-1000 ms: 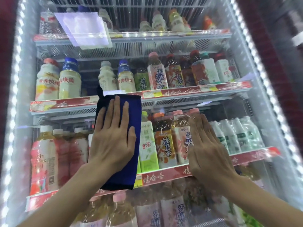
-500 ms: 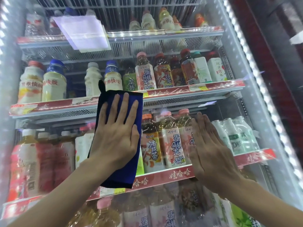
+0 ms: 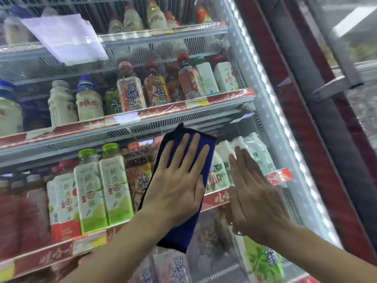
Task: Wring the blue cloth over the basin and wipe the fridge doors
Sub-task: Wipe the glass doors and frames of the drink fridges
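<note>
A dark blue cloth (image 3: 181,231) lies flat against the glass fridge door (image 3: 228,252), hanging lengthwise over the middle shelf. My left hand (image 3: 179,180) presses on it with straight, spread fingers. My right hand (image 3: 251,193) rests flat on the glass just to the right of the cloth, fingers straight and together. The basin is not in view.
Behind the glass stand shelves of drink bottles (image 3: 130,88) with red price strips. A white paper sheet (image 3: 65,37) is stuck at the upper left. A lit white door frame (image 3: 271,103) and a red fridge edge (image 3: 302,119) run down the right.
My left hand has slid the cloth to the right across the glass, close beside my right hand. The view has swung right, showing the door's right edge.
</note>
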Action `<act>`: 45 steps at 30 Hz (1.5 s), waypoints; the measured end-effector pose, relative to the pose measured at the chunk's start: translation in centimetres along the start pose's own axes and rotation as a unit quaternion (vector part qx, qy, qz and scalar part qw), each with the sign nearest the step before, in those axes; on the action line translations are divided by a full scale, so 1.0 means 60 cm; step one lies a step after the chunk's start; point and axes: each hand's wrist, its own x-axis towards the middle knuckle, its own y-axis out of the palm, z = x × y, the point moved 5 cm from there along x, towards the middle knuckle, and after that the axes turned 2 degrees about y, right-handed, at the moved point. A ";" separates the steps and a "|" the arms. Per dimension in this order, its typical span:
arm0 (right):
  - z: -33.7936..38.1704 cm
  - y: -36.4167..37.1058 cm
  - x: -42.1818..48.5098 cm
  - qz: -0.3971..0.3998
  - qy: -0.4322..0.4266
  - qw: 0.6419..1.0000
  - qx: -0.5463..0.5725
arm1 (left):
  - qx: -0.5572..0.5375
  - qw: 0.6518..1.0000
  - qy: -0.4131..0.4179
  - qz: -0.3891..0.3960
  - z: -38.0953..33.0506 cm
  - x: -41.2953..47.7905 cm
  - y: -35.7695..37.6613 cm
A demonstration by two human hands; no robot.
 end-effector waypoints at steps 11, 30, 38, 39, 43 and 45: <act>-0.025 0.012 -0.026 0.033 -0.021 0.998 -0.043 | 0.012 0.990 -0.142 -0.007 0.161 0.009 -0.044; -0.131 -0.005 -0.104 -0.003 0.031 0.999 -0.021 | -0.023 0.990 0.137 0.037 -0.165 0.048 0.022; -0.160 -0.019 -0.137 0.034 0.039 0.997 -0.060 | 0.019 1.000 0.012 -0.013 0.033 0.131 -0.014; -0.167 -0.022 -0.135 0.031 0.043 0.997 -0.062 | 0.021 1.000 0.006 -0.009 0.045 0.151 -0.016; -0.190 -0.026 -0.132 0.018 0.065 0.996 -0.060 | 0.034 0.999 0.009 0.001 0.028 0.202 -0.011; -0.197 -0.023 -0.136 0.016 0.066 0.996 -0.057 | 0.038 0.999 0.031 0.003 0.000 0.215 -0.005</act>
